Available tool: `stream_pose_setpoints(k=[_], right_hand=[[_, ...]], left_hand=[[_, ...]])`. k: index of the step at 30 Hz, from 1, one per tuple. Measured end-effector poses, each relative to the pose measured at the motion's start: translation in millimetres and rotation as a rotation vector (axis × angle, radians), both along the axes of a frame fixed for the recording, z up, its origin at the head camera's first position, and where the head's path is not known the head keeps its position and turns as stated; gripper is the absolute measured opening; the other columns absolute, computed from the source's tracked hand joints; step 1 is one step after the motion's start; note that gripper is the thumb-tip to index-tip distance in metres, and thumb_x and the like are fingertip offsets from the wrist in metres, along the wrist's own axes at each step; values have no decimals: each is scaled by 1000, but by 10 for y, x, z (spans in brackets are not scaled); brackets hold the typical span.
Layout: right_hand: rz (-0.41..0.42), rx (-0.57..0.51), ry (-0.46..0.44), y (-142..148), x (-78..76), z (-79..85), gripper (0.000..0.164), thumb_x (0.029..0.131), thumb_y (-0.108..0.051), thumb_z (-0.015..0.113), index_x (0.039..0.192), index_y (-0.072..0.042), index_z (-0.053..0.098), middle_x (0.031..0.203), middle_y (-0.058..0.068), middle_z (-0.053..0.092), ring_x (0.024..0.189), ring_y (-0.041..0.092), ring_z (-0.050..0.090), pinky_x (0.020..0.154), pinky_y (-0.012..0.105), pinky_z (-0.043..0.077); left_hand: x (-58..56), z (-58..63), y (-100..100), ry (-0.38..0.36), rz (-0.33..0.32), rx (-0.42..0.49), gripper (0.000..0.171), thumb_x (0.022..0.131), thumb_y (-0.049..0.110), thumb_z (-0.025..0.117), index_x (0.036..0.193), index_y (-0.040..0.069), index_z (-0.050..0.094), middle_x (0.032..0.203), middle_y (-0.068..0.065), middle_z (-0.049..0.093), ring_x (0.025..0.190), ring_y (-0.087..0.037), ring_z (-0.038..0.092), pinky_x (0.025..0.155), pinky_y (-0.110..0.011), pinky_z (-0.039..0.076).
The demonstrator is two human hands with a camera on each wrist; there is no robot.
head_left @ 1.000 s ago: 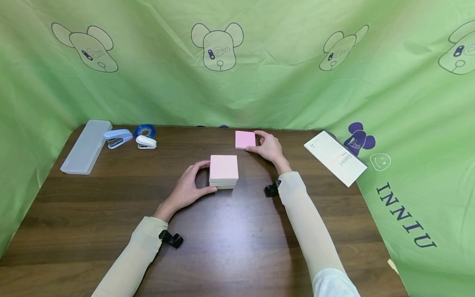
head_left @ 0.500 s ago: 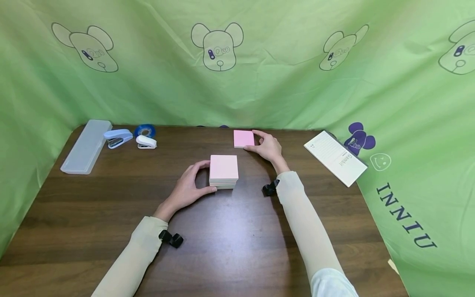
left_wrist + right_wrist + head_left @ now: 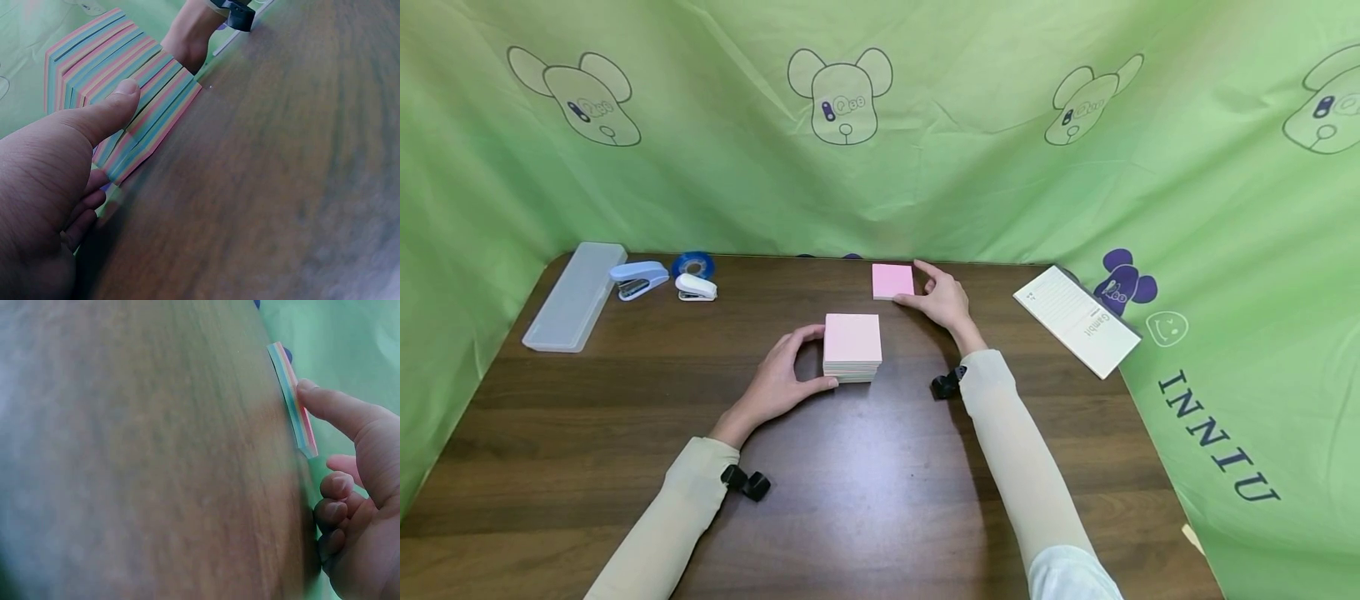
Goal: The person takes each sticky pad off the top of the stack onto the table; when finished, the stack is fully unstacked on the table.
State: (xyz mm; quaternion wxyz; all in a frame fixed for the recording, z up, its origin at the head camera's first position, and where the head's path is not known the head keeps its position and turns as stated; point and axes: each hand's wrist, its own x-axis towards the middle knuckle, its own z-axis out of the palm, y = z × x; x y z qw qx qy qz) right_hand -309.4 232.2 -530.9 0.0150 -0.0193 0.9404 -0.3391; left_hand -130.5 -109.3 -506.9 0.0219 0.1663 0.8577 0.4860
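A tall stack of sticky note pads (image 3: 852,338), pink on top with striped pastel layers, stands mid-table in the head view. My left hand (image 3: 778,379) holds it from the left, thumb on the front side and fingers behind. The left wrist view shows that thumb lying across the striped layers (image 3: 150,87). Farther back lies a thin pink sticky note pad (image 3: 892,282). At its right edge is my right hand (image 3: 943,300), the thumb touching the pad's front corner and the index finger slightly apart from its back corner. The remaining right fingers curl loosely in the right wrist view.
At the back left are a translucent pencil case (image 3: 574,296), a blue stapler (image 3: 638,277), a blue tape roll (image 3: 693,265) and a white mini stapler (image 3: 696,287). A white notepad (image 3: 1078,321) lies at the right edge. Green cloth (image 3: 842,192) hangs behind the table.
The thin pad and my right hand have shifted slightly left. My right index finger has since moved a little off the pad. The left hand and stack stay still.
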Motion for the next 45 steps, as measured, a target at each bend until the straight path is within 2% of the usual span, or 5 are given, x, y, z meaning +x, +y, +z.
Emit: stream_pose_setpoints(k=[6, 11, 14, 20, 45], right_hand=[[17, -78, 5, -22, 88, 60, 104, 76, -61, 99, 165, -28, 56, 79, -3, 52, 67, 16, 41, 63, 36, 32], [36, -210, 32, -89, 350, 318, 93, 83, -42, 100, 162, -16, 59, 73, -4, 42, 66, 15, 35, 63, 34, 31], [41, -251, 41, -124, 516, 468, 86, 87, -34, 97, 162, -13, 59, 72, -6, 38, 67, 13, 33, 67, 34, 33], [43, -255, 54, -89, 615, 499, 84, 88, -31, 97, 161, -14, 59, 75, -6, 39, 70, 13, 34, 70, 34, 35], [132, -345, 157, -101, 1066, 668, 74, 90, -22, 95, 155, -6, 64, 78, -3, 35, 72, 13, 31, 71, 31, 30]], left_hand=[[2, 0, -8, 3, 2, 3, 89, 88, 30, 98, 162, 13, 50, 160, -9, 59, 152, -32, 47, 127, -57, 35], [2, -2, -10, 6, 0, -3, 90, 89, 31, 97, 162, 13, 50, 160, -8, 59, 152, -32, 47, 126, -57, 35], [1, -5, -8, 5, -2, -4, 90, 89, 31, 97, 163, 14, 50, 160, -8, 59, 152, -32, 48, 126, -57, 35], [0, -3, -3, 0, 0, -5, 90, 89, 32, 97, 163, 14, 49, 160, -7, 59, 152, -31, 47, 126, -57, 35], [-1, -6, -2, -2, -3, -1, 90, 89, 32, 97, 163, 14, 50, 160, -7, 59, 153, -31, 46, 127, -57, 35]])
